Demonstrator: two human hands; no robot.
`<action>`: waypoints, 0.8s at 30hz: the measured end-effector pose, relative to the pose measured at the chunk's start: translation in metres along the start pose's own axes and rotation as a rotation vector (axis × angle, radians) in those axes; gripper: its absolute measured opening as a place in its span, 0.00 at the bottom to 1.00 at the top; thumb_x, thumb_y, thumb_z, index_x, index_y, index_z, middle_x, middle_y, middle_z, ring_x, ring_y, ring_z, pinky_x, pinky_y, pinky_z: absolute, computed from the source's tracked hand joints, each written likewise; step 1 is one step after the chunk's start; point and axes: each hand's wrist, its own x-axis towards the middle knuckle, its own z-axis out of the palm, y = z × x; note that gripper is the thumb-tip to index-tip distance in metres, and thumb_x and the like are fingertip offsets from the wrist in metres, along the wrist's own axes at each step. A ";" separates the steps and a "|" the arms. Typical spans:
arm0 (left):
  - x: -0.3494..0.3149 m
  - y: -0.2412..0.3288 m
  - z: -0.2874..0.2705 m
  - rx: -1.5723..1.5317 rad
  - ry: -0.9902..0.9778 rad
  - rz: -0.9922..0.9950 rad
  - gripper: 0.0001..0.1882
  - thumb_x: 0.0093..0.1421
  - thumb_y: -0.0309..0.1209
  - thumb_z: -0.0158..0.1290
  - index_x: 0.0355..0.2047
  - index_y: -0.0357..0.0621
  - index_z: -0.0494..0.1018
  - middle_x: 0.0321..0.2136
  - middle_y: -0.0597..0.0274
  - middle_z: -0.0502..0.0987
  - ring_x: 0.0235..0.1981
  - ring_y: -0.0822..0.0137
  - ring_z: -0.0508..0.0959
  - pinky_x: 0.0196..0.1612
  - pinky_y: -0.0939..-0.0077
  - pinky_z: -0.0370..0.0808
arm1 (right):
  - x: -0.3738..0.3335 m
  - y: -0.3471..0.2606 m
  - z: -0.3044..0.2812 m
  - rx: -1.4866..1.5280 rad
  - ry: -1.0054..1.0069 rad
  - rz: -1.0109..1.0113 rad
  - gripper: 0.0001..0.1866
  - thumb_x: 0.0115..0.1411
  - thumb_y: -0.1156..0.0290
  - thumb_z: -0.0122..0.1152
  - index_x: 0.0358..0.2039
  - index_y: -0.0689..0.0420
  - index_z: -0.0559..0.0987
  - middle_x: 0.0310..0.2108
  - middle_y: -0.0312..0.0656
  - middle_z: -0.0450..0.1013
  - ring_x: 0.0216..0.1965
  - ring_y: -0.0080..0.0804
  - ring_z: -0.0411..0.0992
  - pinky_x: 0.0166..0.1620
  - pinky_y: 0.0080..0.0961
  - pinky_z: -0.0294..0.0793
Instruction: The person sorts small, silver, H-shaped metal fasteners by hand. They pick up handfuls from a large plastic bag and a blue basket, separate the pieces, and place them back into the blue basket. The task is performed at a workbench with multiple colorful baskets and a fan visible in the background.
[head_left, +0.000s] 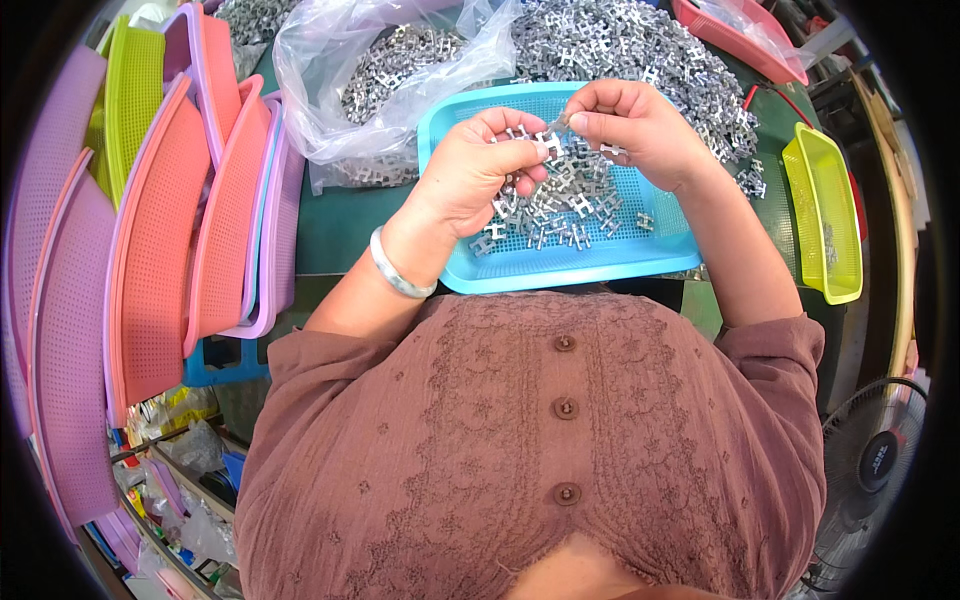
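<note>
Over a blue perforated basket (600, 272), both my hands work close together. My left hand (470, 170), with a pale bangle (392, 265) on its wrist, is closed around a few small silver H-shaped metal parts (550, 146); thumb and fingertips pinch one of them. Thumb and forefinger of my right hand (645, 130) pinch a small grey piece at the left hand's fingertips, its shape too small to make out. Another metal part (613, 150) shows under the right hand's curled fingers. Loose parts of the same kind (560, 205) lie heaped in the basket below.
A large heap of metal parts (630, 45) covers the table's far side. Left of it sits a clear plastic bag (315, 100) of parts. Stacked coloured baskets (160, 240) stand at left. A yellow-green basket (840, 220) is at right, above a fan (870, 480). A pink tray (750, 45) lies far right.
</note>
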 end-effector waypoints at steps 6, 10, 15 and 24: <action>-0.002 -0.001 0.004 0.136 0.028 0.085 0.10 0.52 0.24 0.52 0.36 0.38 0.68 0.23 0.64 0.73 0.19 0.79 0.70 0.21 0.89 0.66 | -0.001 0.001 -0.001 -0.043 0.010 -0.004 0.05 0.51 0.69 0.57 0.28 0.56 0.76 0.18 0.26 0.65 0.19 0.10 0.59 0.20 0.09 0.55; -0.002 0.001 0.003 0.052 0.038 0.045 0.11 0.55 0.26 0.47 0.39 0.35 0.68 0.28 0.59 0.74 0.21 0.77 0.70 0.21 0.88 0.67 | -0.004 -0.001 -0.007 -0.079 -0.004 0.010 0.05 0.51 0.70 0.57 0.28 0.56 0.75 0.18 0.26 0.65 0.19 0.10 0.59 0.21 0.09 0.56; 0.000 0.005 -0.002 -0.119 0.008 -0.064 0.18 0.59 0.32 0.37 0.42 0.31 0.66 0.35 0.50 0.73 0.24 0.74 0.71 0.22 0.87 0.68 | -0.010 -0.006 -0.027 -0.333 -0.041 0.009 0.08 0.51 0.70 0.57 0.30 0.60 0.75 0.17 0.27 0.64 0.19 0.12 0.59 0.22 0.12 0.58; 0.001 0.003 -0.002 -0.187 -0.080 -0.141 0.20 0.60 0.34 0.34 0.46 0.30 0.64 0.33 0.54 0.73 0.23 0.70 0.72 0.22 0.86 0.69 | 0.001 -0.006 0.003 -0.569 -0.069 -0.245 0.11 0.50 0.71 0.58 0.34 0.61 0.76 0.13 0.32 0.64 0.16 0.16 0.59 0.20 0.17 0.59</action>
